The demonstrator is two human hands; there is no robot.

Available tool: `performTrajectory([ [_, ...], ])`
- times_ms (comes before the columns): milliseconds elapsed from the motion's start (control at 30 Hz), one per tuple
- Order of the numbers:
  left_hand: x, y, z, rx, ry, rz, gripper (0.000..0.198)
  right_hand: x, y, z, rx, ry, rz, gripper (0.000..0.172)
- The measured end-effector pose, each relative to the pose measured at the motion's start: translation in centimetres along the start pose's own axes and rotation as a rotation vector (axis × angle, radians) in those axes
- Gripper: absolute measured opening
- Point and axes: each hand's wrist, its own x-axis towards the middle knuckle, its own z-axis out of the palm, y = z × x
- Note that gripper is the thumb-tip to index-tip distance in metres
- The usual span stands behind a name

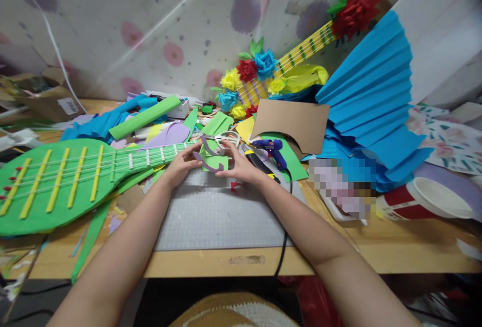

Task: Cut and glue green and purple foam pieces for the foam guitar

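Curved purple strips [208,162] lie between my two hands, over a green paper piece [222,162] at the back of the grey cutting mat [222,211]. My left hand [183,165] touches the left end of a strip, its fingers and thumb closed on it. Curled round the right side, my right hand [240,164] has its thumb at the lower strip's right end and its fingers near the white-handled scissors [228,139]. The scissors lie just behind the strips. A green paper guitar [56,181] rests at the left, its neck reaching toward my left hand.
To the right of my right hand lie a yellow-black cutter [259,162] and a blue glue gun [274,152] with its cable [285,236]. Brown cardboard [289,121], blue folded paper [372,101] and a paper bucket [422,199] stand farther right. Paper scraps [150,128] lie behind.
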Motion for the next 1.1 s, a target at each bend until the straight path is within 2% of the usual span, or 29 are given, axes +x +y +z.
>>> performTrajectory([
  [167, -0.1, 0.2, -0.2, 0.031, -0.031, 0.003, 0.07, -0.1, -0.2, 0.3, -0.08, 0.02, -0.051, 0.098],
  [333, 0.0, 0.5, -0.1, 0.049, -0.135, 0.104, 0.078, -0.1, -0.3, 0.3, -0.146, 0.021, -0.048, 0.095],
  [467, 0.0, 0.5, -0.3, 0.096, -0.165, 0.139, 0.085, -0.1, -0.1, 0.3, -0.198, 0.011, -0.059, 0.094],
  [667, -0.1, 0.3, -0.3, 0.111, -0.235, 0.145, 0.094, -0.3, -0.7, 0.1, -0.253, 0.045, -0.003, 0.086],
  [767, 0.0, 0.2, 0.0, 0.089, -0.215, 0.151, 0.095, -0.3, -0.9, 0.0, -0.242, 0.036, 0.006, 0.086],
  [967, 0.2, -0.4, 0.1, 0.095, -0.124, 0.153, 0.091, -0.3, -0.4, 0.0, -0.233, 0.003, -0.04, 0.095],
  [1100, 0.3, -0.6, -0.2, 0.116, -0.128, 0.139, 0.093, -0.4, -0.3, -0.2, -0.209, 0.048, -0.069, 0.096],
])
